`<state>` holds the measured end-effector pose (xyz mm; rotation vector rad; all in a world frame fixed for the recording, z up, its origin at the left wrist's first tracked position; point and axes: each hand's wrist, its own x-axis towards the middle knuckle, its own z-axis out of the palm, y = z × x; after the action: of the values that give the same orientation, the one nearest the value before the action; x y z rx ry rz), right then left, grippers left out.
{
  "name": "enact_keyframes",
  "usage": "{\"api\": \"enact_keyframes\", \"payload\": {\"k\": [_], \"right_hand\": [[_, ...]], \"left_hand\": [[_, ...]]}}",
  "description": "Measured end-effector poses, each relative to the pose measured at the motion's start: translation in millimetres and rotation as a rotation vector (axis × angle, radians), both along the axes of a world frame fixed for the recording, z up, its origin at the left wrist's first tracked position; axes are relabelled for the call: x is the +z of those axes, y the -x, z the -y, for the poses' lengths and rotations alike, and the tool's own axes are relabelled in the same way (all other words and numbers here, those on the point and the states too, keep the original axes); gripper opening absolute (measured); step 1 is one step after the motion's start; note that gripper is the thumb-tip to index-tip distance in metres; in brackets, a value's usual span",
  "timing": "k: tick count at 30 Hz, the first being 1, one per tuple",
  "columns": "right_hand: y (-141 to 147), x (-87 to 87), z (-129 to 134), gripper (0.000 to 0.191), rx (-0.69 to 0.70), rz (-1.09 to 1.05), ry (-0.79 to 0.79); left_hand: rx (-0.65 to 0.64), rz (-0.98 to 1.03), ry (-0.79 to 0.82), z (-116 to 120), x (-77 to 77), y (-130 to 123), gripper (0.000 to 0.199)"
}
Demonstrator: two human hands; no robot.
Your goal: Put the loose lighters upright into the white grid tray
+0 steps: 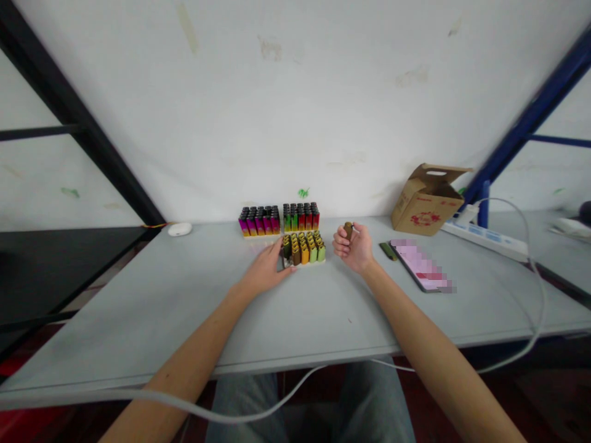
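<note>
My right hand [355, 249] is closed around a brownish lighter [348, 230], held upright a little above the table with its top showing. Along the left side of a pale tray [310, 264], my left hand [265, 267] grips with the thumb at the front corner and the fingers toward the back. Rows of green, brown, yellow and light green lighters [305, 252] with gold tops stand in that tray. On the table to the right of my right hand lies a dark green lighter [388, 251], beside a phone [420, 267].
Against the wall stand a block of purple-and-gold lighters [259, 221] and one of green and red lighters [301, 216]. An opened cardboard box [427, 200], a white power strip [489, 239] and a cable [542, 295] are at right. A white case [180, 229] sits far left.
</note>
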<state>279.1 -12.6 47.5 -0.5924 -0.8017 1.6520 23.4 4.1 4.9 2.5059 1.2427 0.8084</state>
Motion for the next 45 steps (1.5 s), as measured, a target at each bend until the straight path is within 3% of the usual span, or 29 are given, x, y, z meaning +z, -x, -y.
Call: {"api": "enact_keyframes", "payload": {"k": [13,21,33,39,45], "right_hand": [[-0.1,-3.2,-5.4,0.022,-0.114,0.022,-0.002],[3.2,-5.7,-4.9,0.025,0.033,0.059,-0.002],[7.7,-6.3,-3.4,0.027,0.044,0.138,-0.028],[10.1,-9.2,-3.9,0.025,-0.049,0.201,-0.092],[12.4,-11.2,-5.1,0.03,-0.279,0.495,-0.204]], "left_hand": [[-0.002,-0.006,-0.047,-1.1,-1.9,-1.3,0.079],[0.0,0.023,-0.053,-0.9,-1.6,-1.1,0.076],[0.008,0.013,-0.023,-1.3,-1.1,-1.1,0.077],[0.023,0.008,-0.046,-1.2,-1.6,0.4,0.077],[0.063,0.071,-0.132,6.9,11.7,-3.2,0.078]]}}
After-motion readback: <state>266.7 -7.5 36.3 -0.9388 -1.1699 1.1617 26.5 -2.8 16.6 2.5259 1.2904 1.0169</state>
